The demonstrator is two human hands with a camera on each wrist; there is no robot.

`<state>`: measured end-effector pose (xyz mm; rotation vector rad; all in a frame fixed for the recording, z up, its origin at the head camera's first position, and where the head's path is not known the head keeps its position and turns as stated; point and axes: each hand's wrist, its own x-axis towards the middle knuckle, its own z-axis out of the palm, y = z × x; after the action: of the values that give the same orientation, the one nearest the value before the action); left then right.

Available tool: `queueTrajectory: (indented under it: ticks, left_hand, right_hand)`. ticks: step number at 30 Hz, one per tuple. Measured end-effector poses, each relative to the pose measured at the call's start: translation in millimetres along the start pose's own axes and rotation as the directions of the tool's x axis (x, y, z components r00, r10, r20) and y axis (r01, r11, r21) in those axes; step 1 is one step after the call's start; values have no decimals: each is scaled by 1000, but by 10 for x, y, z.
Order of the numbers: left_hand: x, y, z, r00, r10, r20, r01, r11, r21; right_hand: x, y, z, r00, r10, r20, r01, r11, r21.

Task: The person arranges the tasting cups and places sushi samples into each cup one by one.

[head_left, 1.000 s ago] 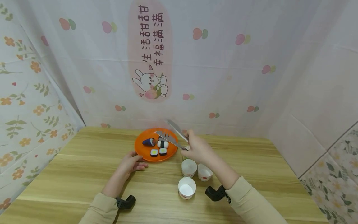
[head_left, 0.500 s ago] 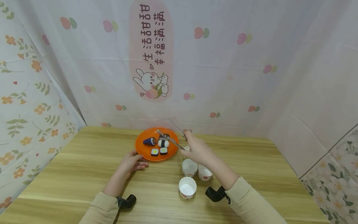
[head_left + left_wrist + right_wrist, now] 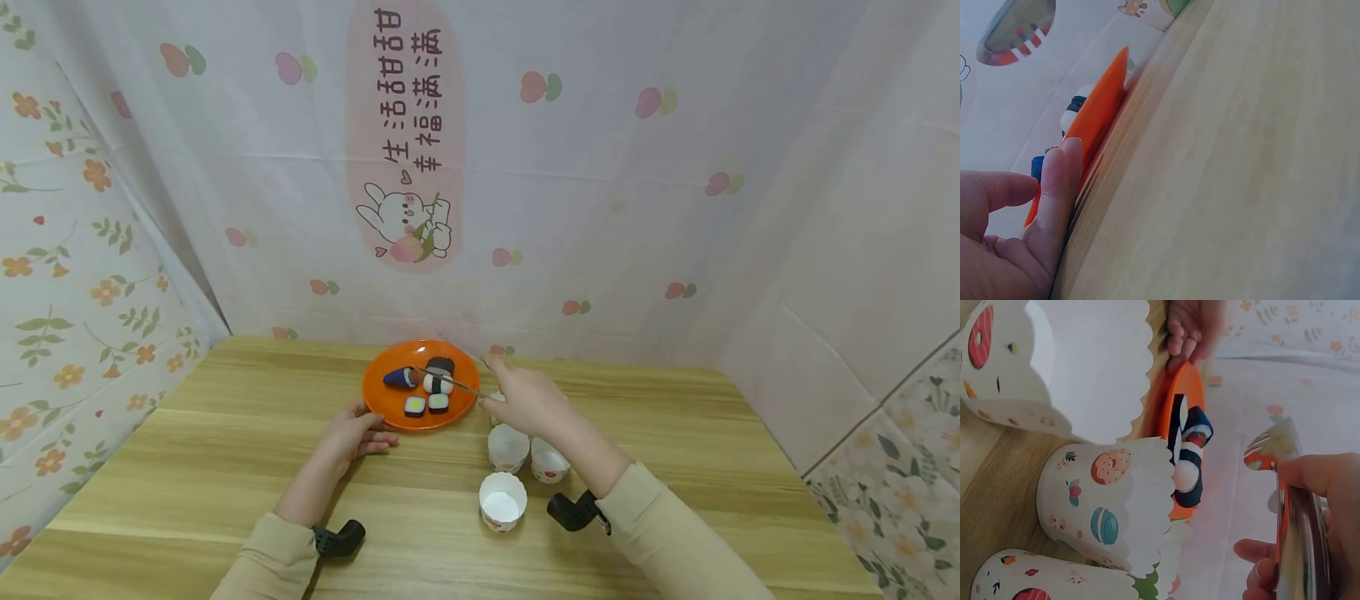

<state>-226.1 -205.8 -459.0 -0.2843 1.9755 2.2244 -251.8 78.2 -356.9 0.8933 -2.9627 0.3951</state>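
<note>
My left hand (image 3: 352,437) pinches the near-left rim of an orange plate (image 3: 384,412), thumb above and fingers below. On the plate lie toy sushi: a dark blue cone roll (image 3: 400,378), a white piece with a black band (image 3: 437,385), two square rolls with yellow-green centres, and a dark-topped piece (image 3: 441,364) behind. My right hand (image 3: 534,404) holds metal tongs (image 3: 1297,537) with slotted ends. Their arms are spread apart over the plate's right side, with nothing between the ends. In the left wrist view, one slotted tong end (image 3: 1019,31) hangs above the plate.
White scalloped paper cups stand right of the plate: one nearest me (image 3: 502,502), one behind it (image 3: 508,449), one beside that (image 3: 550,462) under my right forearm. Another is mostly hidden by my right hand. A printed cloth (image 3: 600,208) hangs behind the wooden table.
My right hand has turned the tongs, so their arms now appear thin and edge-on, and their ends have come lower over the plate. My left hand and the plate stay put.
</note>
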Motion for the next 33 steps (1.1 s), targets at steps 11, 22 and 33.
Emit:
queueTrajectory:
  ticks: [11, 22, 33]
  left_hand:
    - [-5, 9, 9, 1000, -4, -9, 4, 1000, 1]
    - [-4, 15, 9, 1000, -11, -16, 11, 1000, 1]
    - [0, 10, 13, 1000, -17, -22, 17, 1000, 5]
  right_hand:
    - [87, -6, 43, 993, -53, 108, 75, 975, -209]
    - [180, 17, 129, 993, -101, 57, 113, 945, -307]
    - [323, -27, 141, 995, -69, 77, 92, 928, -360]
